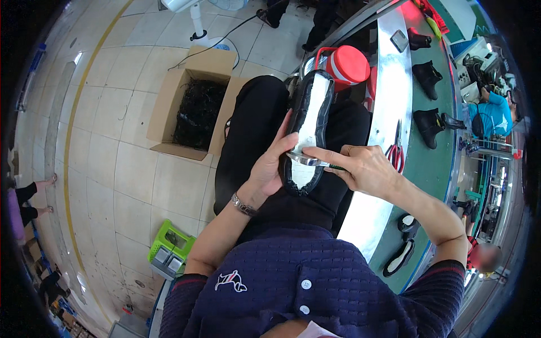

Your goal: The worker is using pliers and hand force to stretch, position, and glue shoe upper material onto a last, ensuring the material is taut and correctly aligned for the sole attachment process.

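Note:
A black shoe upper (pixel 312 121) with a white insole lies sole side up over my lap, its long axis pointing away from me. My left hand (pixel 269 167) grips its left side near the close end, the thumb resting on the white face. In my right hand (pixel 366 168) is a hand tool with a curved, shiny metal blade (pixel 306 160) and a slim dark green handle. The blade lies across the insole, and my right index finger presses along it. My right palm hides part of the handle.
Left on the floor, an open cardboard box (pixel 162 127) holds black scraps. Nearby sits a green plastic basket (pixel 164 236). A red-lidded jug (pixel 350 65) stands ahead. On the right, a metal ledge bears red-handled scissors (pixel 396 156); black boots (pixel 428 125) stand on the green belt (pixel 410 169).

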Tool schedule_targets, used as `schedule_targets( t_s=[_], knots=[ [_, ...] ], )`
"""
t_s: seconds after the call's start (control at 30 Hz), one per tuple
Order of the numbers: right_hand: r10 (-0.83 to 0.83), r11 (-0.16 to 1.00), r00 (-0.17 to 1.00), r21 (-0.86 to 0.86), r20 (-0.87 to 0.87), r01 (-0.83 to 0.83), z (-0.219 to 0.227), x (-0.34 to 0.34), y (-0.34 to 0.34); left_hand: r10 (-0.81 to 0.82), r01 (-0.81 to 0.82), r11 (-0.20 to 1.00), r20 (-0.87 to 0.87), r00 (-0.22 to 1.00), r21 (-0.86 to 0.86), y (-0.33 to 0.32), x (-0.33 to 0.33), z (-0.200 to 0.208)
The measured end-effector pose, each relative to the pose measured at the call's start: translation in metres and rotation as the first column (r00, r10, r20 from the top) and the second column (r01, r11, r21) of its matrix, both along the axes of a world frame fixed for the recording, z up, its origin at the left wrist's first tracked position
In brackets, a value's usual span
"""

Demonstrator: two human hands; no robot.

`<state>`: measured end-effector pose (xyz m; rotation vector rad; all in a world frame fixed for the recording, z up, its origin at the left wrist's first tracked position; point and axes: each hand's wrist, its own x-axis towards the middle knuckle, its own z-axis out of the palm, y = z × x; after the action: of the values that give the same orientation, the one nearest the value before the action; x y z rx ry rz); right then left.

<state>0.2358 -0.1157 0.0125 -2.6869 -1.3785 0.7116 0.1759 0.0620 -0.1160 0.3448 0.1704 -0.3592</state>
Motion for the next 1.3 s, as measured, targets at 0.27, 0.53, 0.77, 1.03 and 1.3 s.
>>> schedule_targets(
  t_s=[0.27, 0.53, 0.77, 1.03, 1.3],
  knots=[
    [-0.03, 0.918, 0.998, 0.396, 0.048, 0.009, 0.057, 0.016, 0.037, -0.062, 0.093, 0.978, -0.169, 0.984, 0.185, 0.01, 0.002, -0.01],
    [0.056, 0.995, 0.995, -0.083, 0.08, -0.05, 0.03, 0.023, 0.043, -0.176, 0.187, 0.97, -0.085, 0.981, 0.153, 0.027, 0.007, -0.006],
    [0.036, 0.986, 0.994, -0.167, 0.102, -0.019, 0.024, 0.029, 0.051, -0.13, 0.131, 0.963, -0.019, 0.991, 0.234, 0.029, 0.014, -0.013],
    [-0.041, 0.999, 0.999, -0.028, 0.032, 0.042, -0.006, 0.016, 0.037, -0.275, 0.273, 0.961, 0.101, 0.956, 0.038, 0.039, -0.002, -0.021],
    [-0.06, 0.978, 0.988, 0.205, 0.142, 0.031, 0.023, 0.011, 0.048, 0.003, -0.005, 0.954, 0.007, 1.0, 0.299, 0.014, -0.015, -0.017]
  ],
)
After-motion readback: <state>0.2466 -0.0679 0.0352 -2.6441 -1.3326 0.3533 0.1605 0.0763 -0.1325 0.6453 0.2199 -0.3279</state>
